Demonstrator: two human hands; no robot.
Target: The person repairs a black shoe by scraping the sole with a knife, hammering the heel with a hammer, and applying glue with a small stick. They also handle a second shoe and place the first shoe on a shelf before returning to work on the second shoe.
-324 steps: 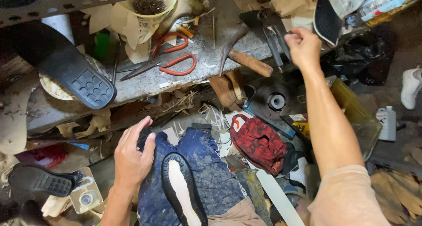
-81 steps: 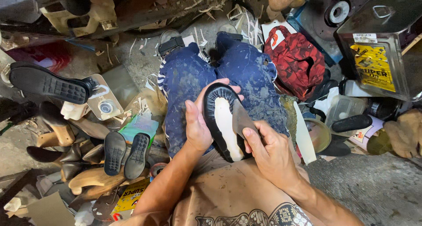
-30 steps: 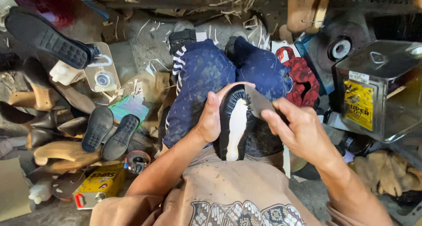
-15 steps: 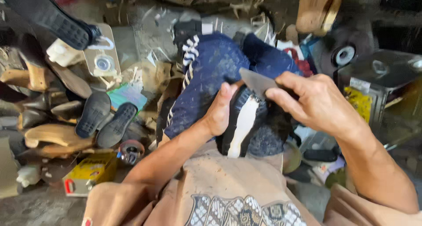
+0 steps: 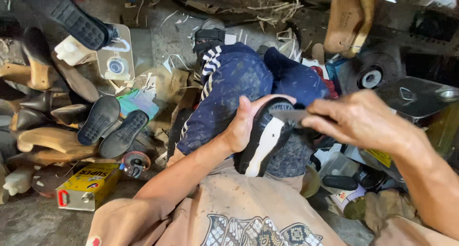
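Nearest the camera lies the person's lap, covered by a stained tan cloth (image 5: 248, 203) with a dark printed pattern at its near edge. Just beyond it the left hand (image 5: 241, 126) is clasped around the left edge of a shoe sole (image 5: 263, 141), thumb up along the rim, propping it on the knee. The sole is a long oval, black rubber at the border with a pale, smooth strip down the middle; its long axis runs from near-left to far-right, tilted up toward the far end. The right hand (image 5: 358, 119) comes in from the right and is closed on a flat grey blade (image 5: 289, 114), pinched between fingers and thumb, the blade pointing left with its tip on the sole's far end (so the right hand works the upper end while the left steadies the lower side). Under both are dusty dark-blue trousers (image 5: 234, 83) with white stripes. Farther left, two small black soles (image 5: 110, 126) rest among wooden shoe lasts (image 5: 48, 141), beside a yellow tin (image 5: 88, 186). Far right stands a square metal can (image 5: 416, 98).
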